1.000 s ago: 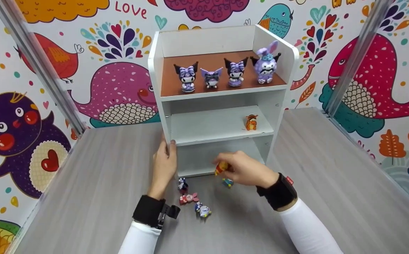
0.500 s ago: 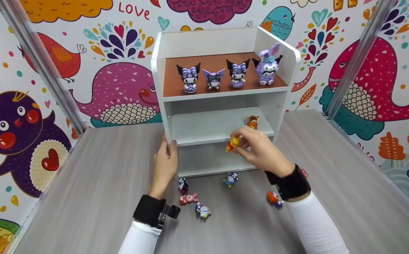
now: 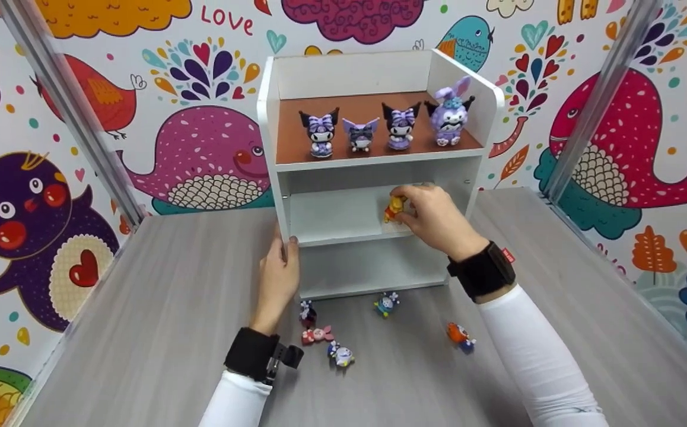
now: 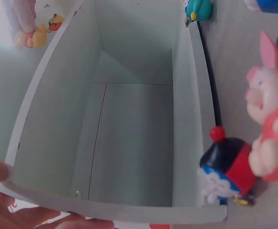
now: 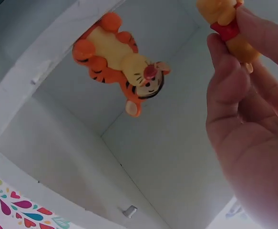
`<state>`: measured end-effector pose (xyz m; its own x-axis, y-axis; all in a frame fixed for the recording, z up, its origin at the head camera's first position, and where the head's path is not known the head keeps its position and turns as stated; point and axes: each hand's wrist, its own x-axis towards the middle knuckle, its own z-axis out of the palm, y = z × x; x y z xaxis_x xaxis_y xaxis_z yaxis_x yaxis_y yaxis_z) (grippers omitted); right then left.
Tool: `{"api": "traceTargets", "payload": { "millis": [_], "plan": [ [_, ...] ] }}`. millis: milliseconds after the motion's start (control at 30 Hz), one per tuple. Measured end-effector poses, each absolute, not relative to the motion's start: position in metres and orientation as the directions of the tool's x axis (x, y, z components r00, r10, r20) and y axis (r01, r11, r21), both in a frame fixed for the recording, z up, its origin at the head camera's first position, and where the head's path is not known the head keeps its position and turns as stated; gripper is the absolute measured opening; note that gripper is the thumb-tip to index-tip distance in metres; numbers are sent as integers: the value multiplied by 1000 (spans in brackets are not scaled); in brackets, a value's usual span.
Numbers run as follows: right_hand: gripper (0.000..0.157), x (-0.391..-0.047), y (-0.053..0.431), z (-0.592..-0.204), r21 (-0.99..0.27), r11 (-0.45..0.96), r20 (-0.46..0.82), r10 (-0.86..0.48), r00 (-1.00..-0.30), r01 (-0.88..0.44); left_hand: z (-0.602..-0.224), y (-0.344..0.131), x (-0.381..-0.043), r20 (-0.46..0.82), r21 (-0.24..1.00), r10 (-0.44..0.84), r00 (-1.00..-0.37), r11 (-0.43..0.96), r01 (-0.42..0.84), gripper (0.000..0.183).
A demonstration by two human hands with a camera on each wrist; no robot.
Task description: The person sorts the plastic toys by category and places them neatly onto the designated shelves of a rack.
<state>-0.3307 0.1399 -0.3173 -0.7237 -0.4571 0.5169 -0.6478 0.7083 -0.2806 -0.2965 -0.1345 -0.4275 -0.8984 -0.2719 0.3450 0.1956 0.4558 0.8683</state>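
Note:
My right hand (image 3: pixel 435 218) pinches a yellow Winnie the Pooh figurine (image 3: pixel 394 207) in a red shirt, just above or on the middle board of a white shelf unit (image 3: pixel 268 112); whether its base touches is unclear. In the right wrist view, thumb and fingers hold the Pooh figurine (image 5: pixel 224 29) near a seated orange tiger figurine (image 5: pixel 111 57). That tiger is hidden behind the hand in the head view. On the unit's left side panel, my left hand (image 3: pixel 278 279) grips the edge, thumb in front and fingers wrapped behind, as the left wrist view confirms.
Several purple figurines (image 3: pixel 401 127) stand along the brown top board. On the grey table before the unit lie a pink piglet figurine (image 3: pixel 317 334), a dark one (image 3: pixel 307 313), a pale one (image 3: pixel 341 354), a teal one (image 3: pixel 386 303) and an orange one (image 3: pixel 460 335).
My right hand has raised the Pooh figurine from near the bottom of the unit to the middle board. The left hand keeps its grip on the side panel.

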Motion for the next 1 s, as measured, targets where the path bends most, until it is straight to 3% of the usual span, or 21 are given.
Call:
{"api": "traceTargets", "payload": {
  "millis": [200, 333, 567, 800, 1000],
  "plan": [
    [30, -338, 138, -315, -308, 749, 449, -429, -783, -587, -427, -134, -296, 344, 870, -259, -903, 450, 202, 48],
    [29, -341, 135, -315, -306, 756, 427, -434, -793, -578, -428, -135, -296, 353, 864, -265, -897, 461, 203, 45],
    [24, -345, 132, -319, -239, 760, 448, -465, -763, -604, -430, -135, -296, 361, 853, -275, -891, 483, 197, 39],
    [21, -347, 130, -321, -166, 759, 483, -494, -723, -630, -430, -135, -296, 376, 850, -257, -890, 477, 222, 54],
    [20, -350, 131, -323, -171, 766, 471, -489, -735, -620, -430, -135, -295, 367, 853, -254, -895, 475, 215, 54]
  ]
}}
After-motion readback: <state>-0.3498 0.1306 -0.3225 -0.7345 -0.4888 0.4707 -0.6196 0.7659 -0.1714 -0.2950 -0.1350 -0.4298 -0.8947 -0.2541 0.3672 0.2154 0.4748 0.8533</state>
